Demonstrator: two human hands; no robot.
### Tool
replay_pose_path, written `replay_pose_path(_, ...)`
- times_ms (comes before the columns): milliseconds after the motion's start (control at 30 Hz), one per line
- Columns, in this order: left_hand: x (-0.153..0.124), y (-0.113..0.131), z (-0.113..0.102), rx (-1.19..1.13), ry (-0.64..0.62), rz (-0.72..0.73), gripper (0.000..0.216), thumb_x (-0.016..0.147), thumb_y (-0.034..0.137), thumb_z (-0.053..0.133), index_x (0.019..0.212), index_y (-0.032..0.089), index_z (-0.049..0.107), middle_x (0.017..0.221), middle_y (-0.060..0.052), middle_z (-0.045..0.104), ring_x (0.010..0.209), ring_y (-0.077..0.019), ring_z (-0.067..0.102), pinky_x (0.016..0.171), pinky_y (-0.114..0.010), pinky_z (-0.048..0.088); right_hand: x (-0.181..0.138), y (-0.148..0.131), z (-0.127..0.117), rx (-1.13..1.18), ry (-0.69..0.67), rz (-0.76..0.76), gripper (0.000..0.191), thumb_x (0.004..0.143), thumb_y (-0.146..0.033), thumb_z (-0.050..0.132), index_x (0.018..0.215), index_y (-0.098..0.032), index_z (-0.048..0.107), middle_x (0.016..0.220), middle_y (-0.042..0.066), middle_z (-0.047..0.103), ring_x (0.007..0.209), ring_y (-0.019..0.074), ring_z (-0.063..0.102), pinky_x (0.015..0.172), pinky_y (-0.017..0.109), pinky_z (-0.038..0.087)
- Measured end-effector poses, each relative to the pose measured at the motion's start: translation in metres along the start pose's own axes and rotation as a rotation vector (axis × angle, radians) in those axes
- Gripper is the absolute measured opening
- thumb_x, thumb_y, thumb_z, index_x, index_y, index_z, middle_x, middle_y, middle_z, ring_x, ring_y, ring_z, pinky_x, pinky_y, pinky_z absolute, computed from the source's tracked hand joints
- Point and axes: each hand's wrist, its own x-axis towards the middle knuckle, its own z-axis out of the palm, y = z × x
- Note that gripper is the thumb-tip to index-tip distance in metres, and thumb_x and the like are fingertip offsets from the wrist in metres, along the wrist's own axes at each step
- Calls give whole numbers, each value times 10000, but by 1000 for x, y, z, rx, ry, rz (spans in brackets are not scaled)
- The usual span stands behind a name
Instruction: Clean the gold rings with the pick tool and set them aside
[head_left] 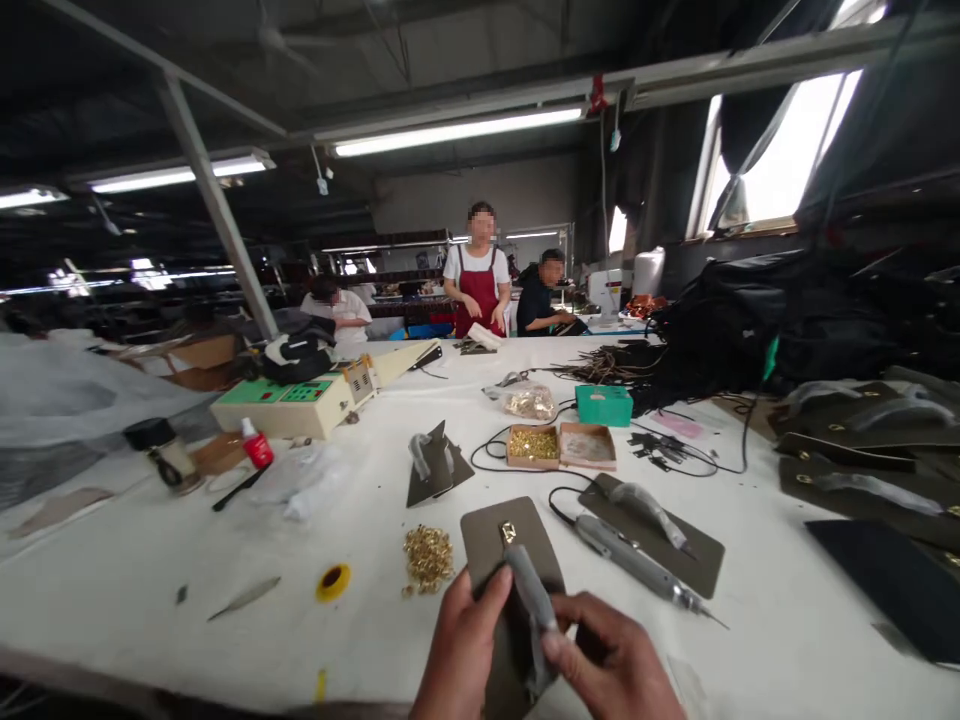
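Grey leather flap point(501, 545) with a small gold clasp point(508, 531) lies at the near edge of the white desk point(150, 580), its lower end lifted between both hands. Left hand point(459, 655): thumb on top of the flap, grip pinching its left edge. Right hand point(616, 662): thumb and forefinger pinched on a grey wrapped handle piece point(531, 600) that runs along the flap's middle.

Just left of the flap, a loose heap of brass eyelets point(428, 557); further left, a yellow ring point(333, 582). Just right, an electric screwdriver point(637, 565) on its black cord, lying beside a 2nd flap point(694, 560) with its own wrapped handle. Behind these, 2 open cardboard trays point(561, 447), 1 holding gold hardware, and a teal box point(604, 405). Far left: red-capped bottle point(256, 445), cream control unit point(289, 405). Right side: stacked dark leather pieces point(862, 450). 3 other people point(480, 285) at the desk's far end, well apart.
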Motion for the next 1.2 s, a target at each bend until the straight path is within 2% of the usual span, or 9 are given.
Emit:
replay_pose_path(100,-6,2,-15,70,-14,54,454,816,486,764,1140,170,729,1144,-121,775,1093,-312,707,996,-398,530,23,-16,-12,-104,115,-114,346,895,-532,681,1108,-270,758,887,39,699,708,196,623,622,285,506)
replay_pose_path(233,-7,2,-16,166,-34,96,475,843,470,735,1217,178,707,1180,-120,765,1180,-330,669,1010,-405,525,63,-31,-6,-201,5,-260,305,922,-405,676,1188,-265,730,1006,64,689,873,222,656,768,324,524)
replay_pose_path(300,-5,5,-16,216,-32,108,472,843,470,730,1210,174,713,1152,-122,773,1190,-338,662,1010,-408,521,77,-36,-2,-235,-49,-272,230,930,-337,665,1136,-268,743,987,49,681,857,204,651,787,319,507)
replay_pose_path(433,2,11,-17,286,-52,117,442,857,494,707,1161,175,731,1160,-112,771,1150,-325,676,1000,-385,514,92,-43,-3,-215,-116,-216,70,884,-250,701,950,-241,723,869,6,671,778,169,618,714,279,462)
replay_pose_path(567,7,17,-14,304,-81,116,446,868,505,696,1171,179,728,1195,-108,759,1084,-302,693,991,-379,510,99,-47,-13,-133,-182,-146,66,831,-205,724,813,-212,662,743,-30,634,673,137,566,611,238,417)
replay_pose_path(700,12,23,-7,228,-82,98,480,852,528,712,1161,161,731,1169,-124,765,1131,-325,678,1008,-398,501,106,-46,-20,-150,-195,-177,47,837,-207,726,802,-208,695,752,-20,661,680,142,590,607,236,419)
replay_pose_path(933,19,25,8,133,-32,149,464,845,529,720,1145,176,738,1205,-112,757,1137,-311,675,1023,-374,494,114,-42,-28,-283,-131,-379,120,936,-311,674,873,-238,746,849,10,714,798,177,663,738,277,473)
replay_pose_path(1200,27,25,19,233,75,282,415,894,511,661,1140,186,738,1227,-95,748,1181,-303,653,1042,-344,459,124,-38,-21,-276,-29,-338,189,929,-378,668,835,-237,752,801,12,731,742,182,665,708,282,483)
